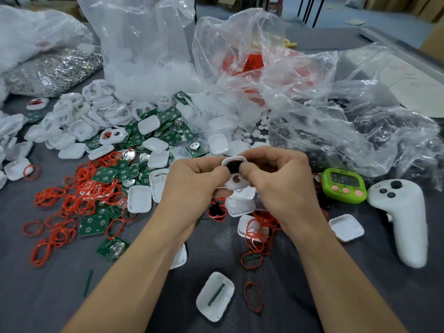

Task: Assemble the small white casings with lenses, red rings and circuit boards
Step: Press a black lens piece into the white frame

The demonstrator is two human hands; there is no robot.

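Both hands meet above the middle of the table. The left hand (192,183) and right hand (283,186) each pinch the same small white casing (236,182) with curled fingers, thumbs pressing on a dark round part in its upper opening.

Parts crowd in close on the left: loose red rings (72,200), green circuit boards (93,224) and a heap of white shells (96,116). On the right, a green timer (344,186) and a white controller (403,219) lie near the right wrist. Crumpled plastic bags (149,56) wall off the far side.

The barest stretch of the grey table cloth (48,296) lies nearest the person, outside the forearms. Between the forearms lie one shell half (215,296) and a single ring (253,296). Beyond the table are floor and cardboard boxes.
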